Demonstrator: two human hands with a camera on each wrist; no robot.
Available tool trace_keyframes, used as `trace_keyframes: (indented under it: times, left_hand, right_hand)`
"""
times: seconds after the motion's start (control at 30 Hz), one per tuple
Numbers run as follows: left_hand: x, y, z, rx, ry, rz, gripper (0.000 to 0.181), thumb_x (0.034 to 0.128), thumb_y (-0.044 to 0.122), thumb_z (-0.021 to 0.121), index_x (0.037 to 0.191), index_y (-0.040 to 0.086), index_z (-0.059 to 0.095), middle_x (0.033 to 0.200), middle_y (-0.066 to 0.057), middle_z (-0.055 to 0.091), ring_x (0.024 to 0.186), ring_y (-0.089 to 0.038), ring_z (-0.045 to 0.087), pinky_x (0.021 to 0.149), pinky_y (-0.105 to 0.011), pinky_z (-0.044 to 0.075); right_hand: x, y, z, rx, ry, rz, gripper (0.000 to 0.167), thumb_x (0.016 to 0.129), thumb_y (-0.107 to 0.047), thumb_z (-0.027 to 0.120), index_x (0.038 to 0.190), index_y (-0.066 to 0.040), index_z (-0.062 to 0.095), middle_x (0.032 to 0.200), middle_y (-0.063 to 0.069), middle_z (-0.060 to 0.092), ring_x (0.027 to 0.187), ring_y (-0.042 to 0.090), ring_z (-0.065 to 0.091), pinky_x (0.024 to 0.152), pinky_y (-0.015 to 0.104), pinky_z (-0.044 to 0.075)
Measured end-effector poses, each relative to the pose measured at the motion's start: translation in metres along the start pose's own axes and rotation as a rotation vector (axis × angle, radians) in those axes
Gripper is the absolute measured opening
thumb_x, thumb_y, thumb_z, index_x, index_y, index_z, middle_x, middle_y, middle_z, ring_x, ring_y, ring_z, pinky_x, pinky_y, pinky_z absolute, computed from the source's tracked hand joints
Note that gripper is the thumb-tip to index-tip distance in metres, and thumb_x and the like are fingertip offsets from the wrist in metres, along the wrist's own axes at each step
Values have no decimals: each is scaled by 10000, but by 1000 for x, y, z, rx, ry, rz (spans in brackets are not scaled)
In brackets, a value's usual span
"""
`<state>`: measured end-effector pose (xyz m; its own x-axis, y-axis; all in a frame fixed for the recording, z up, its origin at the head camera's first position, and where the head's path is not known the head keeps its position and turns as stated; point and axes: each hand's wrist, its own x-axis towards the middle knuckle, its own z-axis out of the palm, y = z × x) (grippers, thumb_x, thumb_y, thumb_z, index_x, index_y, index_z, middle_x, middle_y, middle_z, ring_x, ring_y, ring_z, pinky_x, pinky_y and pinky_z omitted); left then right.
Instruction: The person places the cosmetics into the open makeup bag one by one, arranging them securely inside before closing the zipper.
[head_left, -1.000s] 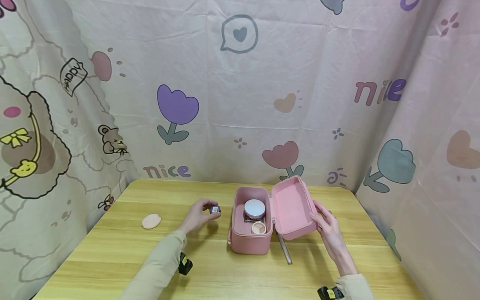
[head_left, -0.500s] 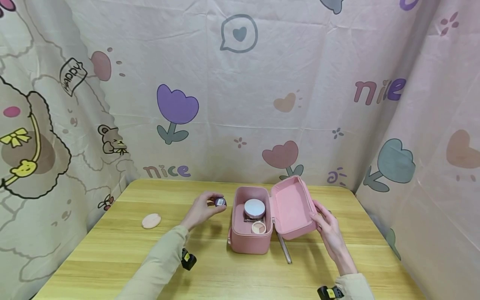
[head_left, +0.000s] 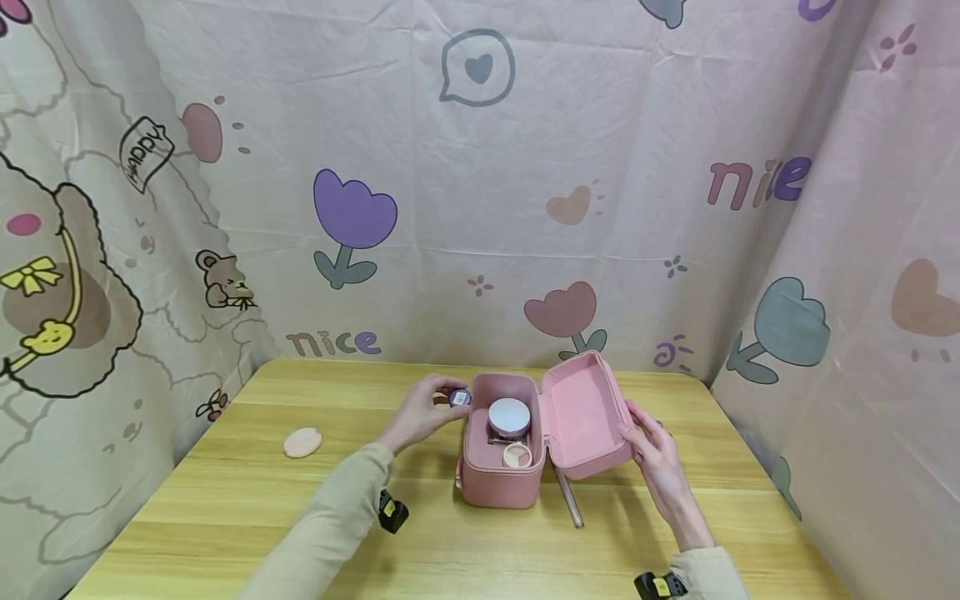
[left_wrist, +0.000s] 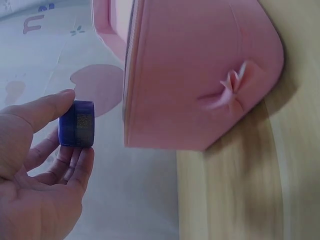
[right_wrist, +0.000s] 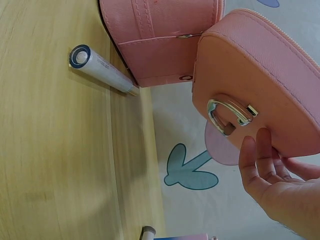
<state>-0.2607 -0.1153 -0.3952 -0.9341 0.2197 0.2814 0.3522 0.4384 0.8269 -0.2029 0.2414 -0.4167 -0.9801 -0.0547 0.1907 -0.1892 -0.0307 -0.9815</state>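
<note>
A: L hand [head_left: 422, 414]?
B: Pinching a small blue jar [left_wrist: 76, 124] just outside the open pink case [head_left: 500, 490]; not in yet.
A: R hand [head_left: 658, 457]?
B: Gripping the lid [head_left: 587, 417] edge.
A: Done vs. left?
B: In: compact [head_left: 509, 416], palette [head_left: 517, 456]. Out: puff [head_left: 302, 442], tube [head_left: 569, 500].

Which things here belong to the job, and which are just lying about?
In the job, apparently:
small blue jar, pinched by the left hand
pink vanity case, its lid held by the right hand

Lying untouched:
round compact and three-section palette, inside the case
oval puff and silvery tube, on the table
</note>
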Motion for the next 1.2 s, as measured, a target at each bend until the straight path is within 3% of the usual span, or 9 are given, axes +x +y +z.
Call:
trace_keyframes:
  times: [0.37, 0.67, 0.93, 1.2]
  left_hand:
    - [9, 15, 23, 4, -83, 51, 377, 839, 65, 789, 1179, -47, 669, 1157, -211, 624, 1060, -305, 628, 968, -436, 581]
    - [19, 17, 44, 70, -141, 61, 421, 822, 72, 804, 1188, -76, 655, 1087, -175, 633, 968, -255, 651, 884, -358, 596]
    - [22, 19, 59, 143, -179, 114, 352, 826, 83, 805, 1127, -54, 685, 1051, -158, 640, 981, -249, 611, 895, -402, 558]
    - [26, 21, 70, 204, -220, 100, 302, 807, 86, 804, 1067, -34, 708, 980, -141, 652, 950, -255, 605, 832, -268, 495]
  right_hand:
    - [0, 2, -1, -2, -9, -12, 600, 1052, -124, 477, 1549, 93, 220, 1284, -143, 523, 1144, -67, 564, 937, 105, 507]
    - [1, 1, -1, -8, -8, -7, 603, 1052, -131, 478, 1553, 83, 219, 1302, -132, 506, 1146, -70, 561, 935, 107, 508]
    - [0, 0, -1, -9, -7, -2, 607, 1055, -137, 475, 1557, 80, 211, 1307, -137, 500, 1148, -75, 557, 933, 103, 506]
    - [0, 0, 0, -7, -7, 0, 603, 1052, -136, 480, 1554, 78, 223, 1309, -138, 505, 1151, -72, 559, 941, 102, 502]
